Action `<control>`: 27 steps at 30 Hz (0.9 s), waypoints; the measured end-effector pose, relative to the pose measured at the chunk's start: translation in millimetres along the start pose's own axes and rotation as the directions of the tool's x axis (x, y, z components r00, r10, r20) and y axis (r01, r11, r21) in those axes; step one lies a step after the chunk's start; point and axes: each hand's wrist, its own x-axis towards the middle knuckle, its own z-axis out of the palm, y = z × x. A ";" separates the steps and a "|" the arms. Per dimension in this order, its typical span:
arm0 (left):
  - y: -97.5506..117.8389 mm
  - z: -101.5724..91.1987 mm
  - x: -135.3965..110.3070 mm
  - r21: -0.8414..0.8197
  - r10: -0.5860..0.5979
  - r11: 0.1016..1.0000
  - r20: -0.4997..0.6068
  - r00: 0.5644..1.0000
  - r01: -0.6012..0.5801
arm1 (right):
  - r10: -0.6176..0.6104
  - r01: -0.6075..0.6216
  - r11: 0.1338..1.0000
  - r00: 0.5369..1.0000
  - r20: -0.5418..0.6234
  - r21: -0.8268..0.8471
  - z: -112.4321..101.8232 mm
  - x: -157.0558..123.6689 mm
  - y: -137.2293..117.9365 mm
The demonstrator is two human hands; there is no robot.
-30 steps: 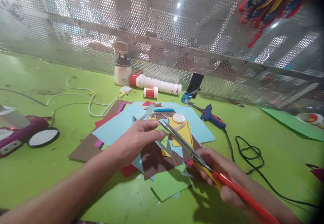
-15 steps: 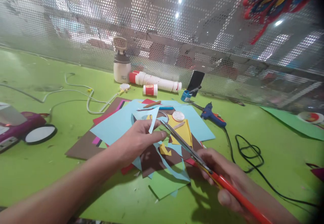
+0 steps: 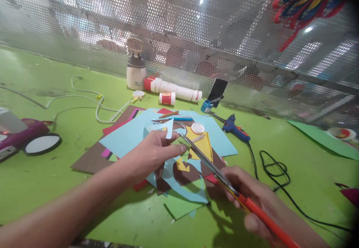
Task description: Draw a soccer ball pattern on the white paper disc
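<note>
My left hand (image 3: 154, 150) is closed, thumb against fingers, on a cut piece of light blue paper (image 3: 169, 128) whose tip stands up above the fingers. A curved light blue strip (image 3: 185, 190) shows below this hand; whether it joins the held piece I cannot tell. In my right hand (image 3: 252, 188) is a pair of scissors (image 3: 202, 155) with red handles, their blades pointing up and left. The blade tips are just right of my left fingertips, nearly together. Beneath both hands lie yellow paper scraps (image 3: 183, 164) and a green sheet (image 3: 183, 203).
Brown, red and light blue sheets (image 3: 120, 139) are piled under the hands, with a pencil (image 3: 169, 115) on top. A blue glue gun (image 3: 235, 128) with a black cord lies right. Behind stand a spray bottle (image 3: 136, 74), stacked paper cups (image 3: 174, 90) and a blue jar (image 3: 206, 106).
The light blue paper has shifted in my left hand: less of it stands above the fingers, and the curved strip below looks wider. The scissors stay almost in place.
</note>
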 end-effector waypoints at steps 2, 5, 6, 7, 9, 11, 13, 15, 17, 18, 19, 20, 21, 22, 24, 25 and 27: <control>0.8 -0.1 -0.2 0.019 -0.006 1.000 -0.005 1.000 0.006 | -0.016 0.016 1.000 1.000 -0.001 -0.011 -0.2 0.1 -1.0; 1.4 -0.1 -0.2 -0.004 -0.043 0.999 0.008 0.999 0.043 | -0.044 0.044 0.999 0.999 0.001 -0.015 -0.2 0.9 -2.6; 1.3 -0.2 0.0 -0.016 -0.053 0.998 0.013 0.998 0.054 | -0.048 0.048 0.999 0.999 -0.002 -0.015 -0.1 1.3 -2.9; 1.1 -0.3 0.3 -0.022 -0.057 0.998 0.012 0.998 0.057 | -0.050 0.049 0.999 0.999 -0.002 -0.016 0.1 1.6 -3.0; 0.8 -0.6 1.0 -0.017 -0.038 0.999 -0.005 0.999 0.038 | -0.044 0.044 0.999 0.999 0.004 -0.023 0.6 2.0 -2.4; 1.2 -0.6 1.3 0.007 -0.012 1.000 -0.019 1.000 0.012 | -0.026 0.027 0.999 0.999 0.019 -0.029 1.0 1.7 -0.7; 2.2 -0.3 0.8 0.028 -0.004 1.000 -0.017 1.000 0.005 | -0.006 0.007 1.000 0.999 0.038 -0.024 1.2 1.0 1.7; 3.5 0.5 -0.2 0.043 -0.018 0.999 -0.024 1.000 0.019 | -0.003 0.003 1.000 0.999 0.053 -0.005 1.3 0.0 3.7; 4.5 1.3 -1.1 0.024 -0.047 0.999 -0.030 0.998 0.048 | 0.000 0.000 1.000 0.999 0.053 0.010 1.3 -0.6 4.5; 4.8 1.7 -1.2 0.010 -0.060 0.998 -0.031 0.998 0.060 | 0.003 -0.004 1.000 0.999 0.048 0.016 1.3 -0.7 4.5; 5.0 2.0 -1.2 0.001 -0.068 0.998 -0.036 0.997 0.068 | 0.008 -0.009 1.000 0.999 0.043 0.019 1.4 -0.7 4.2; 5.2 2.2 -0.9 0.003 -0.071 0.997 -0.044 0.997 0.071 | 0.016 -0.017 1.000 0.999 0.038 0.018 1.3 -0.5 3.6; 5.2 2.2 -0.6 0.014 -0.073 0.997 -0.057 0.996 0.074 | 0.024 -0.025 1.000 0.999 0.033 0.015 1.3 -0.2 3.0; 5.3 2.2 -0.3 0.035 -0.072 0.997 -0.075 0.995 0.074 | 0.027 -0.027 1.000 0.999 0.030 0.009 1.2 0.1 2.4; 5.4 1.9 -0.1 0.072 -0.070 0.994 -0.090 0.993 0.077 | 0.024 -0.024 1.000 0.999 0.024 -0.003 1.4 0.6 2.0; 5.5 1.7 -0.3 0.078 -0.071 0.994 -0.084 0.994 0.078 | 0.020 -0.020 1.000 1.000 0.018 -0.004 1.7 0.7 2.2; 6.0 1.3 -0.9 0.075 -0.075 0.994 -0.061 0.995 0.079 | 0.011 -0.011 1.000 1.000 -0.002 0.012 2.6 0.8 3.3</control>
